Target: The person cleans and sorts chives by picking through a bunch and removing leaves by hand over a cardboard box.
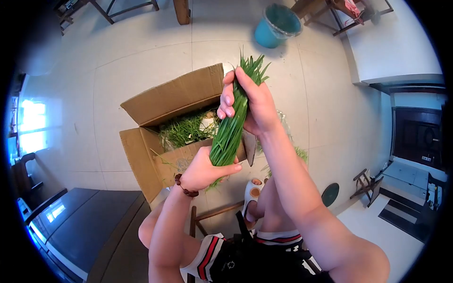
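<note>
A thick bundle of long green garlic chives (pixel 230 131) is held up in front of me, slanting from lower left to upper right. My left hand (pixel 207 170) wraps round its lower end, with a beaded bracelet (pixel 187 187) on the wrist. Higher up, my right hand (pixel 252 101) grips the bundle near its leafy tips, thumb and fingers on opposite sides. Beneath and to the left stands an open cardboard box (pixel 177 92) with loose green stalks (pixel 188 128) inside. Part of the box is hidden behind my hands.
A teal bucket (pixel 267 35) with a clear liner stands at the back. More green stalks (pixel 301 153) lie on the floor, partly behind my right arm. A dark table (pixel 87 226) is at the lower left; a small wooden stool (pixel 366 185) is at the right.
</note>
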